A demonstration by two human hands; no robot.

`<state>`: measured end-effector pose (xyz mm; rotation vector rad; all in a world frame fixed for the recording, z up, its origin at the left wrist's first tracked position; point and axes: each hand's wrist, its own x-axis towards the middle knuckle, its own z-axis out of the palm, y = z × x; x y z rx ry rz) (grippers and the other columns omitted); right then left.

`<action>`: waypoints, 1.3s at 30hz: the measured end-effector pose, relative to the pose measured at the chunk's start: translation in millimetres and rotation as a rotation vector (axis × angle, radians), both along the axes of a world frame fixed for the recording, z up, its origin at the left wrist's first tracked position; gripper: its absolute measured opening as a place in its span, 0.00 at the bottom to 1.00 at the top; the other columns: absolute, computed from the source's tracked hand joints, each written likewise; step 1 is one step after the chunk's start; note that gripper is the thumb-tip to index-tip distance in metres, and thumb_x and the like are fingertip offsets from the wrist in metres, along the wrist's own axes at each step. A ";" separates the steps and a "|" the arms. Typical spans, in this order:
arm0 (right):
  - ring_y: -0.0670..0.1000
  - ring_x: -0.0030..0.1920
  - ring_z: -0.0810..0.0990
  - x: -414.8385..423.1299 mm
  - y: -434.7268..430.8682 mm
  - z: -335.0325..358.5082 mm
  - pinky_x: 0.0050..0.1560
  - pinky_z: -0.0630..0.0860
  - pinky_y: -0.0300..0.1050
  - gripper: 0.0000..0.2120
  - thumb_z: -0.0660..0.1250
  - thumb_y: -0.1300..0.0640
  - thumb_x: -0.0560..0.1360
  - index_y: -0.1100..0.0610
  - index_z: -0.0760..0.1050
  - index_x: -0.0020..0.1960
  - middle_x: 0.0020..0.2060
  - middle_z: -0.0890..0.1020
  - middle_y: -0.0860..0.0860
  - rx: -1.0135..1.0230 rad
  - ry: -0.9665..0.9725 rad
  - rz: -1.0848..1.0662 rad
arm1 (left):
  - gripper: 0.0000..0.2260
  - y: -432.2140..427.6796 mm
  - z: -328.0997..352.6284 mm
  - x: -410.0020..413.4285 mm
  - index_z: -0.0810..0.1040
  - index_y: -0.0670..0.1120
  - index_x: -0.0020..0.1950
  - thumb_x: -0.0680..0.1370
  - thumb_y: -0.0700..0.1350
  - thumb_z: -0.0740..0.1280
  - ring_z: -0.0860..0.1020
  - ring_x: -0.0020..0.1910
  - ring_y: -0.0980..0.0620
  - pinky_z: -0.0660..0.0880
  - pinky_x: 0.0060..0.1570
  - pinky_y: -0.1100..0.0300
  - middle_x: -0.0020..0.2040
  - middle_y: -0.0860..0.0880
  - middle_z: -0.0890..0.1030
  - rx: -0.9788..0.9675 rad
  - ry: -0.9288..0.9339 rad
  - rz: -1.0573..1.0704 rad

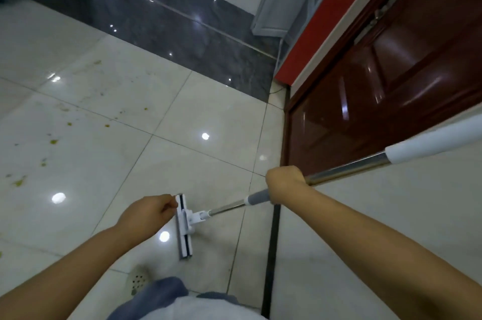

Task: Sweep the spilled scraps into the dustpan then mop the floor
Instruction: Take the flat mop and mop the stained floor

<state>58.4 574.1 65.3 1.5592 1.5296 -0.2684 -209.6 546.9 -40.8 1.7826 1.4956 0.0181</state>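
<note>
floor [182, 116]: right hand [285, 184] grips mop [344, 170], left hand [148, 213] curled.

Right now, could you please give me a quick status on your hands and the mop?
Right hand grips mop handle. Left hand curled by mop head, contact unclear. Green scraps unswept, far left.

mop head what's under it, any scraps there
Pale floor tile lies below the mop head, and no scraps show along its edges; the green scraps lie far off to the left. Whatever is directly beneath is covered by the head.
</note>
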 end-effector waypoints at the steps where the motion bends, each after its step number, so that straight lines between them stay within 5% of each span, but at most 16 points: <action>1: 0.53 0.48 0.80 -18.5 13.7 -1.6 0.43 0.71 0.44 0.16 0.66 0.50 0.74 0.58 0.75 0.58 0.47 0.79 0.52 0.009 0.015 0.011 | 0.11 8.8 0.0 -12.2 0.78 0.50 0.59 0.79 0.47 0.60 0.79 0.48 0.52 0.74 0.47 0.61 0.53 0.49 0.82 -0.009 -0.005 0.027; 6: 0.50 0.37 0.75 -100.5 72.2 -13.9 0.38 0.71 0.42 0.11 0.68 0.52 0.73 0.57 0.77 0.53 0.34 0.74 0.50 0.099 0.102 0.070 | 0.08 51.6 -8.3 -59.1 0.81 0.48 0.49 0.78 0.43 0.62 0.75 0.35 0.56 0.72 0.36 0.62 0.38 0.52 0.78 -0.097 -0.133 0.267; 9: 0.49 0.34 0.73 -140.9 105.5 -19.3 0.36 0.71 0.40 0.11 0.67 0.51 0.73 0.57 0.77 0.50 0.30 0.71 0.49 0.141 0.221 0.042 | 0.09 78.1 -17.2 -71.7 0.79 0.47 0.40 0.77 0.41 0.62 0.77 0.39 0.52 0.77 0.44 0.57 0.40 0.49 0.80 -0.262 -0.300 0.472; 12: 0.50 0.38 0.76 -176.9 140.2 -24.9 0.37 0.71 0.40 0.14 0.67 0.49 0.73 0.57 0.79 0.53 0.36 0.76 0.50 0.146 0.344 0.028 | 0.06 108.9 -9.3 -73.1 0.76 0.41 0.45 0.79 0.40 0.61 0.76 0.38 0.51 0.74 0.40 0.62 0.42 0.44 0.79 -0.489 -0.531 0.828; 14: 0.51 0.39 0.77 -201.4 164.3 -30.4 0.36 0.71 0.38 0.14 0.68 0.49 0.72 0.56 0.80 0.53 0.39 0.78 0.50 0.145 0.413 0.040 | 0.08 132.3 -4.2 -74.0 0.74 0.39 0.52 0.81 0.43 0.60 0.78 0.44 0.48 0.76 0.48 0.60 0.46 0.41 0.79 -0.600 -0.748 1.084; 18: 0.51 0.40 0.78 -244.6 216.3 -46.6 0.38 0.73 0.39 0.13 0.69 0.52 0.72 0.57 0.81 0.52 0.43 0.82 0.52 0.100 0.554 0.074 | 0.18 185.0 -10.8 -98.6 0.66 0.32 0.69 0.82 0.42 0.56 0.71 0.67 0.40 0.67 0.68 0.51 0.67 0.35 0.71 -0.569 -1.321 1.547; 21: 0.51 0.38 0.78 -271.6 256.0 -57.3 0.36 0.74 0.40 0.13 0.69 0.54 0.71 0.59 0.82 0.52 0.39 0.81 0.52 0.000 0.671 0.112 | 0.14 220.9 -15.1 -124.8 0.70 0.32 0.63 0.82 0.38 0.54 0.67 0.70 0.41 0.63 0.70 0.50 0.71 0.35 0.67 -0.547 -1.561 1.779; 24: 0.52 0.38 0.79 -299.1 287.4 -63.8 0.43 0.79 0.45 0.16 0.71 0.60 0.70 0.62 0.80 0.57 0.42 0.82 0.57 -0.252 0.772 0.124 | 0.17 245.4 -27.9 -149.4 0.64 0.38 0.71 0.82 0.40 0.53 0.70 0.65 0.42 0.64 0.67 0.52 0.64 0.39 0.72 -0.470 -1.747 1.992; 26: 0.52 0.38 0.79 -318.5 306.9 -67.5 0.43 0.80 0.46 0.18 0.71 0.62 0.70 0.61 0.77 0.60 0.43 0.81 0.60 -0.484 0.794 0.109 | 0.16 254.4 -36.4 -168.9 0.64 0.40 0.69 0.82 0.40 0.55 0.74 0.47 0.45 0.68 0.60 0.55 0.46 0.41 0.73 -0.373 -1.740 2.129; 28: 0.50 0.33 0.76 -340.3 322.3 -70.7 0.34 0.78 0.41 0.18 0.69 0.64 0.73 0.59 0.72 0.62 0.37 0.78 0.58 -0.681 0.745 0.019 | 0.08 255.6 -45.0 -186.4 0.67 0.40 0.60 0.81 0.39 0.57 0.71 0.38 0.48 0.70 0.55 0.58 0.40 0.42 0.71 -0.318 -1.694 2.237; 34: 0.47 0.29 0.70 -416.1 321.6 -96.4 0.29 0.70 0.38 0.15 0.64 0.60 0.75 0.65 0.72 0.61 0.36 0.75 0.56 -0.761 0.614 0.175 | 0.07 235.4 -69.5 -231.6 0.68 0.39 0.43 0.81 0.38 0.57 0.70 0.35 0.49 0.73 0.38 0.57 0.37 0.42 0.70 -0.167 -1.735 2.460; 39: 0.48 0.28 0.70 -491.4 289.2 -123.8 0.28 0.70 0.40 0.11 0.62 0.64 0.74 0.62 0.72 0.56 0.37 0.74 0.57 -0.834 0.551 0.296 | 0.07 185.4 -100.7 -282.7 0.68 0.39 0.46 0.82 0.40 0.56 0.70 0.35 0.49 0.73 0.43 0.57 0.37 0.43 0.70 -0.098 -1.807 2.598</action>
